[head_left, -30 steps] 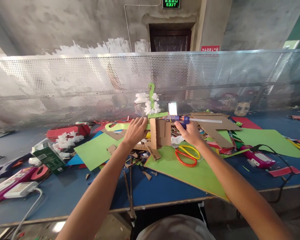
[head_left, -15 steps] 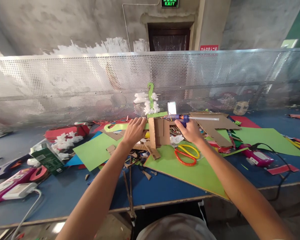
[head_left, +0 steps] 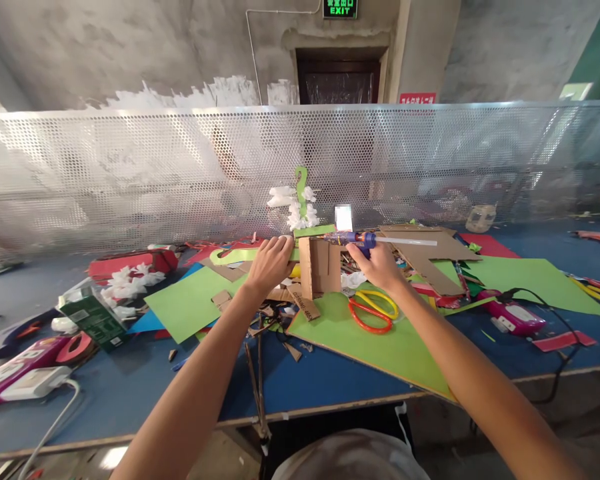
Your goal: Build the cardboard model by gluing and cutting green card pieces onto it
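The glue gun [head_left: 350,239] is lying nearly level in the right hand [head_left: 380,267], which is clamping around its handle. Its long axis is running left to right, the nozzle pointing left over the top of an upright cardboard piece [head_left: 327,267], and a pale glue stick [head_left: 413,241] is jutting out behind. The left hand [head_left: 273,263] is gripping the piece's left side, fingers together. Nearer the body, orange-and-yellow scissors [head_left: 374,330] are resting on a green sheet [head_left: 380,357]. Scraps are cluttering the blue table [head_left: 310,390], with a green box [head_left: 93,317] standing at left. Beyond, a perforated metal screen [head_left: 170,173] is spanning the table's back, and a green exit sign [head_left: 340,8] is glowing above a dark door [head_left: 340,83].
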Tool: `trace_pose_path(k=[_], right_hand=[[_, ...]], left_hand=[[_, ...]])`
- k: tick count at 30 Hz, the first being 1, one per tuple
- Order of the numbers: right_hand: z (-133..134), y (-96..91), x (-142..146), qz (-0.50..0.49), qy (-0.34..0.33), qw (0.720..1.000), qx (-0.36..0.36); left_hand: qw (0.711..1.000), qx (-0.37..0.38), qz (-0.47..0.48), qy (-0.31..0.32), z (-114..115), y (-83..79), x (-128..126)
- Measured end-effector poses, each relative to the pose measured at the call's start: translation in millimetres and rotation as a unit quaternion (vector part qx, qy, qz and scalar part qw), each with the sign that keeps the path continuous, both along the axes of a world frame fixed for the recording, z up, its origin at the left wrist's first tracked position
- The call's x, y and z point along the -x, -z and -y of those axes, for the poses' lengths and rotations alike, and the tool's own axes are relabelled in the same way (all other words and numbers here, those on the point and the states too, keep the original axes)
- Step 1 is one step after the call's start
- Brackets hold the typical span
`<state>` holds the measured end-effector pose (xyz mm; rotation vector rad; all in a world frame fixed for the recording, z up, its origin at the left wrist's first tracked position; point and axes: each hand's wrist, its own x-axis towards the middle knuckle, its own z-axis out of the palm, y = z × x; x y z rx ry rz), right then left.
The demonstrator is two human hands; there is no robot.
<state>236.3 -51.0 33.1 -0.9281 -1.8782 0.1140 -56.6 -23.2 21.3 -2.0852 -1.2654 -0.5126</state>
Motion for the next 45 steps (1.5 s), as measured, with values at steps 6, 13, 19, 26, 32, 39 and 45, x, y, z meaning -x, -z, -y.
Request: trace_pose_path(k=[6, 13, 19, 26, 32, 39, 45], right_hand=[[-4, -0.1, -5, 0.004, 0.023, 1.0, -0.008], [-1, -1.4, 0, 0.001, 0.025, 1.0, -0.014], [3, 0.9, 6, 0.002, 0.005, 1.0, -0.002], [2, 4.8, -3, 0.001, -0.067, 0.995, 0.069], [-2, 5.0, -4, 0.084, -0.121, 0.983, 0.111], [0, 6.0, 2, 0.157, -0.107, 0.978, 0.088], [-5, 13.4, 7, 0.179, -0.081, 0.979, 0.048]], left_hand=[[1.0, 0.003, 0.005, -0.002, 2, -1.8, 1], [1.0, 0.005, 0.002, -0.004, 2, -0.1, 0], [1.0, 0.011, 0.002, 0.006, 3, 0.8, -4], [0.999, 0.002, 0.042, -0.022, -1, -0.4, 7], [0.994, -0.002, 0.089, -0.065, -7, -1.3, 31], [0.987, 0.036, 0.11, -0.108, -12, -0.7, 41], [0.987, 0.038, 0.103, -0.118, -13, 0.0, 39]])
